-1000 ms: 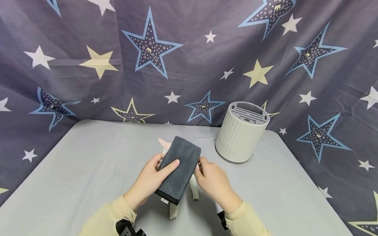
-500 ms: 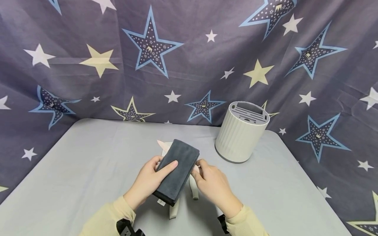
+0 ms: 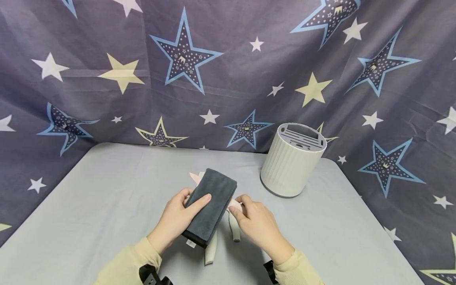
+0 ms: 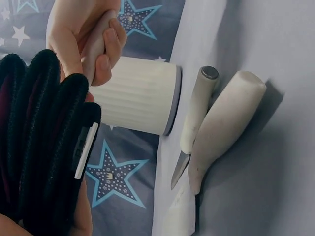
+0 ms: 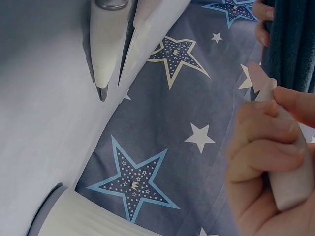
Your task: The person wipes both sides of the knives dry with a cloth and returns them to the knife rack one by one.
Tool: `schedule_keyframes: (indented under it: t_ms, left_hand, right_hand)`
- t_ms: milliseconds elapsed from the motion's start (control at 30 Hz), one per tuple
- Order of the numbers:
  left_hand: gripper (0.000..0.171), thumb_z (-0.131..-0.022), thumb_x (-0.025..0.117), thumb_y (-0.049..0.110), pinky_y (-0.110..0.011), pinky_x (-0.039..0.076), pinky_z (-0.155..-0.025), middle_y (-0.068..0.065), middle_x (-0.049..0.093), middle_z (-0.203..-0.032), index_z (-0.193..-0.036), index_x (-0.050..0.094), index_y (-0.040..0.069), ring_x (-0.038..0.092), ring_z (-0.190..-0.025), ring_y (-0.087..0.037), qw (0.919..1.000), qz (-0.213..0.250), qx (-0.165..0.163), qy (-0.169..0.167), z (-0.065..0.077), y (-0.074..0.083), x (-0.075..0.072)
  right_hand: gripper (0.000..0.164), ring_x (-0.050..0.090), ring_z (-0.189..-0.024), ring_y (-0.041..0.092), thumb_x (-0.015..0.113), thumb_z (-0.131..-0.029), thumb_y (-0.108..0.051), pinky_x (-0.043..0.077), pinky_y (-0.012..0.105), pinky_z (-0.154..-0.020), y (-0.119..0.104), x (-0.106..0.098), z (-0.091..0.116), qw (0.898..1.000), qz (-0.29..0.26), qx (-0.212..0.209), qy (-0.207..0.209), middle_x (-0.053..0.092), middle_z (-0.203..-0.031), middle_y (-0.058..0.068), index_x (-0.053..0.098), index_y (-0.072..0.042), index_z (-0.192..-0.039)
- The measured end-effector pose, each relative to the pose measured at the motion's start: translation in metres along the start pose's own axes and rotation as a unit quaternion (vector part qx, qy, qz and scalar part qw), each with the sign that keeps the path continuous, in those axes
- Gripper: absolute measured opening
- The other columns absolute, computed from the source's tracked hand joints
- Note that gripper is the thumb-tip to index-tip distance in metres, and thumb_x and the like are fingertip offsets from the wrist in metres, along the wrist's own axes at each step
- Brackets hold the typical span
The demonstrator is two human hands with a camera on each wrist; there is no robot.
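My left hand [image 3: 178,217] holds a thick folded dark grey cloth [image 3: 212,208], thumb on top and fingers underneath. In the left wrist view its stacked soft folds and a small white label [image 4: 86,150] show. My right hand [image 3: 254,219] grips the pale handle [image 5: 290,172] of what looks like a knife, beside the cloth's right edge. A pale pink tip [image 3: 194,178] sticks out past the cloth's far left side; the stretch between is hidden. Below the hands, a knife with a metal-capped handle [image 4: 199,108] lies on the table, next to a wider pale handle [image 4: 229,123].
A ribbed cream knife block [image 3: 292,166] with a slotted grey top stands at the back right of the grey-covered table [image 3: 117,190]. A star-patterned dark curtain [image 3: 228,95] hangs behind the table and along its sides.
The cloth and both hands have shifted slightly toward the person and left. More of the pale handle shows between the cloth and my right fingers. The knife block and table knives stay put.
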State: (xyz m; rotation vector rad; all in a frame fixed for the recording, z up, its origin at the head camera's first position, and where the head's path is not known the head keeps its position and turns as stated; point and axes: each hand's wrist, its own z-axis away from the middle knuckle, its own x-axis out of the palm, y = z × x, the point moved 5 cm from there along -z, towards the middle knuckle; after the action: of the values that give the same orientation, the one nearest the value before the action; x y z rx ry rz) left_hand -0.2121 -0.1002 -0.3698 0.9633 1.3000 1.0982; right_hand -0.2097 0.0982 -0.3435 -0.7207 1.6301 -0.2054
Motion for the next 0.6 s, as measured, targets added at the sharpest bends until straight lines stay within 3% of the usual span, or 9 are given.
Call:
schedule_keyframes:
  t_ms: [367, 600]
  left_hand:
    - [0.044, -0.09, 0.07, 0.046, -0.029, 0.052, -0.058, -0.006, 0.066, -0.079, -0.108, 0.061, 0.007, 0.061, -0.059, -0.015, 0.999, -0.04, 0.002, 0.02, -0.003, -0.004, -0.008]
    - [0.047, -0.091, 0.068, 0.047, -0.028, 0.053, -0.06, -0.007, 0.068, -0.083, -0.11, 0.06, 0.005, 0.062, -0.062, -0.013, 0.9988, -0.039, 0.0, 0.03, -0.003, -0.008, -0.014]
  right_hand:
    - [0.022, 0.039, -0.052, 0.007, 0.063, -0.096, -0.03, 0.032, 0.024, -0.048, 0.003, -0.002, 0.003, 1.0, -0.005, -0.006, 0.0, 0.043, -0.058, -0.01, 0.065, -0.01, -0.104]
    - [0.021, 0.039, -0.052, 0.007, 0.065, -0.095, -0.03, 0.032, 0.024, -0.048, 0.006, -0.003, 0.004, 1.0, -0.001, -0.005, -0.003, 0.042, -0.058, -0.01, 0.066, -0.011, -0.103]
